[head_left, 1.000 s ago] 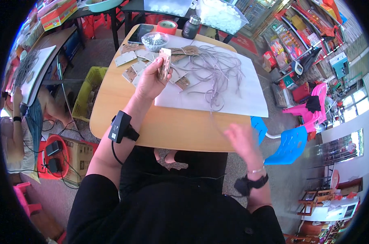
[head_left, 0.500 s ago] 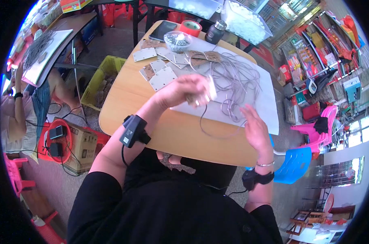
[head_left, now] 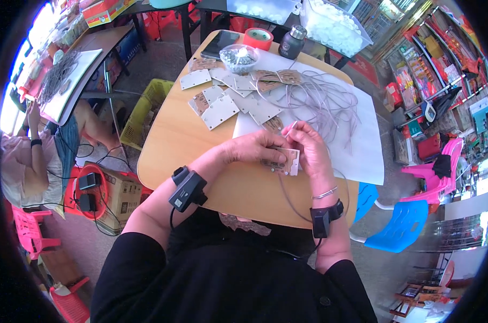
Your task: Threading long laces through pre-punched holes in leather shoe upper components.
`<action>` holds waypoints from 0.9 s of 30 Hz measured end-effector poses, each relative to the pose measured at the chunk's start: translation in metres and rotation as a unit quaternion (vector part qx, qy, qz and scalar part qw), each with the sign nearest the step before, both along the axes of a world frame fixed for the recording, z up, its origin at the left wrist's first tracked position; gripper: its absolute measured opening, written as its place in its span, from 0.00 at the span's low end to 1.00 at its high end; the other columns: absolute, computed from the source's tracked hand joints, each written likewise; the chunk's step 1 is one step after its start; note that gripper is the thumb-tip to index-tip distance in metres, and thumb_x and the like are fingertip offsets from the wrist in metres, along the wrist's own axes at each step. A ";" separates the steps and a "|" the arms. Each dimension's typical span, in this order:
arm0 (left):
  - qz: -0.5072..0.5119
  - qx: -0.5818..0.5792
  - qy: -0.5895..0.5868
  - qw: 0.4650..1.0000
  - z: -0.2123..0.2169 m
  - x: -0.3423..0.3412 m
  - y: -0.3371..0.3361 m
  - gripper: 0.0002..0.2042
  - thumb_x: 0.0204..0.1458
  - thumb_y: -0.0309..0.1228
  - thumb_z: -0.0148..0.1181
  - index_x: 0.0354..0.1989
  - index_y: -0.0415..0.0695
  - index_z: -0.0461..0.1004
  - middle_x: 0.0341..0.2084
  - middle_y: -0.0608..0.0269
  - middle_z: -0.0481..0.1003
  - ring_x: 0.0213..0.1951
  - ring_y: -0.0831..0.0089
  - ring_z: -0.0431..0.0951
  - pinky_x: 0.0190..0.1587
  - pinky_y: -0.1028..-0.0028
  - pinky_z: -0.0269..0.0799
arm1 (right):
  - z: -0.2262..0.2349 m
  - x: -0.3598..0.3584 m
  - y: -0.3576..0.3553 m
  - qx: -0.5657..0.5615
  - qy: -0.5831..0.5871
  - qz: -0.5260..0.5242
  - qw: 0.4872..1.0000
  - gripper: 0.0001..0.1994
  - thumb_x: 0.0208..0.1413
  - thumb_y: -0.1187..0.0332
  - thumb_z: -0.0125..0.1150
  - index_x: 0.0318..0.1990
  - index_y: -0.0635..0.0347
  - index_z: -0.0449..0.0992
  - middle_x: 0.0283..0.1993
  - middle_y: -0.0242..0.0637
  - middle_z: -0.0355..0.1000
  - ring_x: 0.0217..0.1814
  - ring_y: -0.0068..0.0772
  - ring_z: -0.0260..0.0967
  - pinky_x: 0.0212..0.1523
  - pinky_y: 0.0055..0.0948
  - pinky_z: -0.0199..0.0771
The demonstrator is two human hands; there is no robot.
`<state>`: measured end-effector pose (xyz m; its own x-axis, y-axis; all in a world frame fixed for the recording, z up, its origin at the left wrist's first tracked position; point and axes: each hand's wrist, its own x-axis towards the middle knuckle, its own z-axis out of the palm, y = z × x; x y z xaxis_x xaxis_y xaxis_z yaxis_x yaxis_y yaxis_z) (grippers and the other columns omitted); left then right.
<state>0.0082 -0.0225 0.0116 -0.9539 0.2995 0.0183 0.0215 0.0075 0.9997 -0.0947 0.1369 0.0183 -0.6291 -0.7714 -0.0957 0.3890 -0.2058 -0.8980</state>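
Observation:
Over the table's near edge, my left hand (head_left: 258,148) grips a small flat plate (head_left: 291,163) with holes near its edges and a brown pattern on its face. My right hand (head_left: 314,151) is right beside it, thumb and forefinger pinched on a thin pale end, seemingly of the grey cord (head_left: 288,196). That cord loops down below the plate and back up past my right wrist. Beyond my hands lie several similar plates (head_left: 220,112), some pale side up, some brown. A tangle of grey cord (head_left: 322,102) spreads over the white sheet (head_left: 362,145).
Along the far edge of the table (head_left: 171,134) are a phone (head_left: 220,44), a clear bowl of small metal parts (head_left: 238,58), red tape (head_left: 258,39) and a dark bottle (head_left: 293,42). A yellow crate (head_left: 147,113) stands left, a blue chair (head_left: 397,226) right. Another person (head_left: 26,156) sits far left.
My left hand has come down and nearer with the plate. My right hand, open before, has moved left to meet it and its fingers have closed in a pinch.

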 end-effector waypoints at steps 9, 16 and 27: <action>0.208 0.110 -0.061 0.970 -0.001 -0.005 -0.005 0.12 0.53 0.29 0.59 0.44 0.38 0.75 0.34 0.67 0.77 0.36 0.81 0.74 0.42 0.78 0.70 | 0.004 -0.001 0.009 0.070 0.054 -0.108 0.990 0.04 0.55 0.74 0.55 0.37 0.61 0.73 0.25 0.28 0.69 0.20 0.16 0.61 0.20 0.17 0.59; 0.219 0.116 -0.043 0.968 -0.004 -0.008 -0.002 0.11 0.55 0.31 0.56 0.42 0.38 0.75 0.32 0.69 0.76 0.34 0.83 0.74 0.39 0.80 0.70 | 0.011 0.007 0.009 0.093 0.089 -0.069 0.989 0.05 0.55 0.74 0.55 0.36 0.61 0.75 0.25 0.20 0.67 0.23 0.05 0.55 0.21 0.11 0.49; 0.194 0.129 -0.064 0.970 -0.001 -0.004 -0.002 0.10 0.53 0.31 0.59 0.40 0.39 0.77 0.31 0.70 0.77 0.34 0.84 0.73 0.38 0.81 0.70 | 0.006 0.012 0.008 0.070 0.089 -0.053 0.992 0.05 0.56 0.72 0.53 0.36 0.62 0.75 0.28 0.20 0.69 0.28 0.08 0.59 0.28 0.12 0.56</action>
